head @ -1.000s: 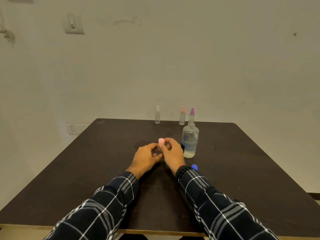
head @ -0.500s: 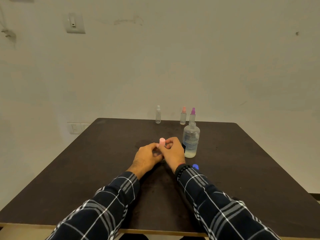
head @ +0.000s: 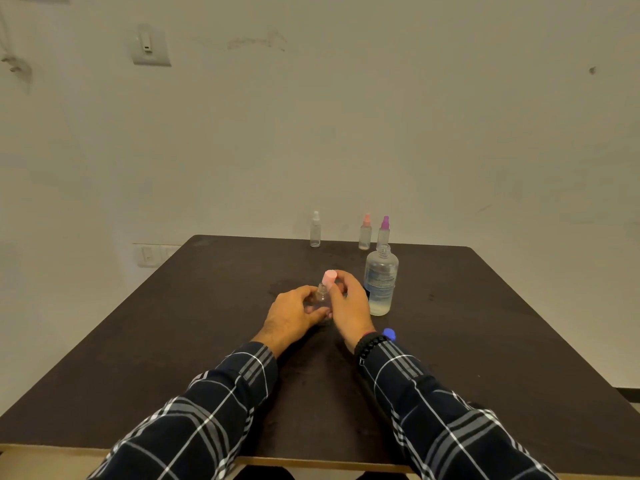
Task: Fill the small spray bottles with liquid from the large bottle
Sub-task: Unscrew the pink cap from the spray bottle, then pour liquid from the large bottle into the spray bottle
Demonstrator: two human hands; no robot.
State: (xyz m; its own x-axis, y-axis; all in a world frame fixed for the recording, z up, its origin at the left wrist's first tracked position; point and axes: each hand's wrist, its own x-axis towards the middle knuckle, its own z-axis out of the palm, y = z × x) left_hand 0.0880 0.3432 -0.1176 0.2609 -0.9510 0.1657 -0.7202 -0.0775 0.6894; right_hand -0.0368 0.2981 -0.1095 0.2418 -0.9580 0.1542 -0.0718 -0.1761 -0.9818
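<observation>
Dark table (head: 173, 341), wall behind. Large bottle (head: 381, 282) stands upright right of centre, neck uncapped, liquid low in its base. Left hand (head: 294, 315) curls round the small clear bottle (head: 322, 298), which stands on the table just left of the large one, neck bare. Right hand (head: 349, 303) pinches the pink spray top (head: 329, 277) in its fingertips, just above the neck. Three small spray bottles at far edge: white-topped (head: 315, 232), orange-topped (head: 365, 235), purple-topped (head: 383, 232). Blue cap (head: 388, 333) lies beside the right wrist.
</observation>
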